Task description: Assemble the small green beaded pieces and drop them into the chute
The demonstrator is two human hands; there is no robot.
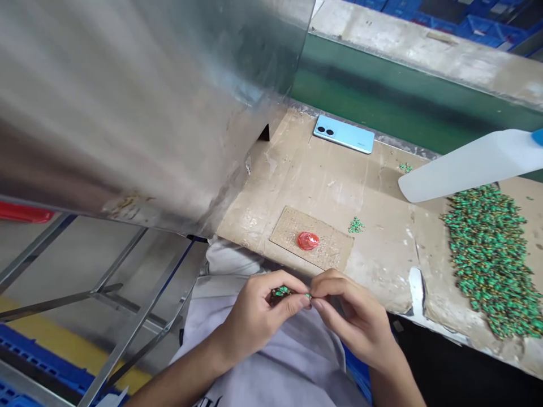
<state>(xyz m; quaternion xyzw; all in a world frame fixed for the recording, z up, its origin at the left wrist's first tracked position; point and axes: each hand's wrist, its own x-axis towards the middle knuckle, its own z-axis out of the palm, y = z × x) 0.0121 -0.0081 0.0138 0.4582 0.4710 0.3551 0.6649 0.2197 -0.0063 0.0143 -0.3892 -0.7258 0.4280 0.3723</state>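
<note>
Small green pieces [280, 291], bright green with darker, brownish parts, are cupped in the curled fingers of the left hand [271, 311], which is closed around them; their finer form is too small to make out. At its fingertips, a speck of the same green shows directly beside the right hand [354, 316]. The hands meet fingertip to fingertip, above the person's lap and just in front of the worktop [373, 192] edge; the right thumb and forefinger are brought close together, but whether they grip a piece cannot be told. Beyond the hands, a glossy red lump [307, 241] sits on a cardboard piece [282, 232]. A small green cluster [356, 225] lies beside this card, and a large green heap [492, 260] spreads well to the right.
</note>
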